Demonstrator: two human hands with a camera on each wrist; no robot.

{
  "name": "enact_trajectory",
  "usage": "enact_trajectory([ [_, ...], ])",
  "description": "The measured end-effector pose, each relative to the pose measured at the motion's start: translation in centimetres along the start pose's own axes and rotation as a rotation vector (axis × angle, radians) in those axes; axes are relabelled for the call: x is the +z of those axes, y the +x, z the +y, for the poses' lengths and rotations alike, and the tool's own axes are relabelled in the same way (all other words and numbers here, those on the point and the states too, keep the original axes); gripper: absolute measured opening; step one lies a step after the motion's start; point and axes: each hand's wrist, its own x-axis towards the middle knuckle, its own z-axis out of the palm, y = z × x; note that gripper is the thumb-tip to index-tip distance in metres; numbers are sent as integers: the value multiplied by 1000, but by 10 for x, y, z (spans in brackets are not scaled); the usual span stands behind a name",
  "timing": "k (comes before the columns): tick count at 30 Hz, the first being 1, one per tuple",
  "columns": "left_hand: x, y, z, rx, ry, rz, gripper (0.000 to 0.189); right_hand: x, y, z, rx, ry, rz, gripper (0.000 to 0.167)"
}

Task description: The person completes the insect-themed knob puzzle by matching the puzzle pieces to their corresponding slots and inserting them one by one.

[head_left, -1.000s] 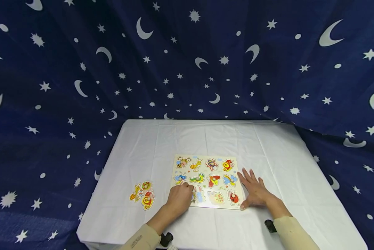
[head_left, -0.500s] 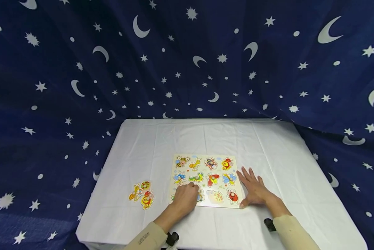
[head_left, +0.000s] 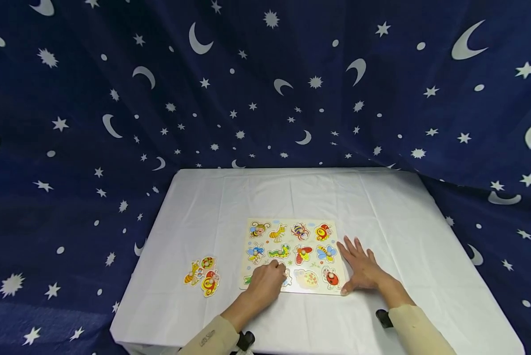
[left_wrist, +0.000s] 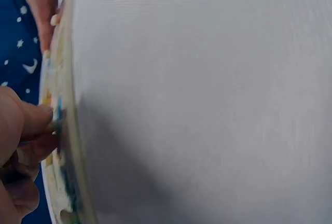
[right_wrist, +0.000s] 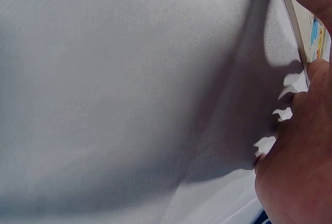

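Note:
A wooden peg puzzle board (head_left: 311,291) with insect pictures lies on the white-covered table. My left hand (head_left: 265,283) is over its front row and pinches the small knob of a puzzle piece with blue parts (left_wrist: 59,112). In the head view that hand hides most of the piece, whose pale blue wing shows at its right. My right hand (head_left: 364,268) lies with fingers spread at the board's right edge, thumb at the front corner. To the right of my left hand, a pale spotted recess (head_left: 307,279) shows without a knob. A ladybug piece (head_left: 330,277) sits at the front right.
Left of the board lie several loose puzzle pieces in a cluster, among them a yellow-orange bee-like piece (head_left: 193,273), a red-and-yellow piece (head_left: 210,283) and a round spotted piece (head_left: 208,263). A dark blue curtain (head_left: 265,74) with moons and stars hangs behind the table (head_left: 381,197).
My left hand has shifted a little to the right along the board's front row, uncovering a green picture at the front left corner. My right hand stays at the right edge.

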Motion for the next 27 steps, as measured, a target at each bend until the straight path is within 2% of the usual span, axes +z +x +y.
enact_trajectory([
  [4, -5, -4, -9, -29, -36, -9, 19, 1, 0, 0, 9, -3, -10, 144],
  [11, -13, -10, -33, -66, -5, 50, 10, 0, -2, 0, -20, 28, 22, 142],
  [16, -18, -15, -53, -135, -10, 93, 8, -3, -2, -1, -13, 28, 8, 143],
  [22, -24, -23, -79, -188, 43, 80, 6, -2, 0, -2, -6, 6, -6, 144],
  [27, -26, -29, -98, -259, 86, 80, 5, -2, 1, 0, -9, 7, -5, 145],
])
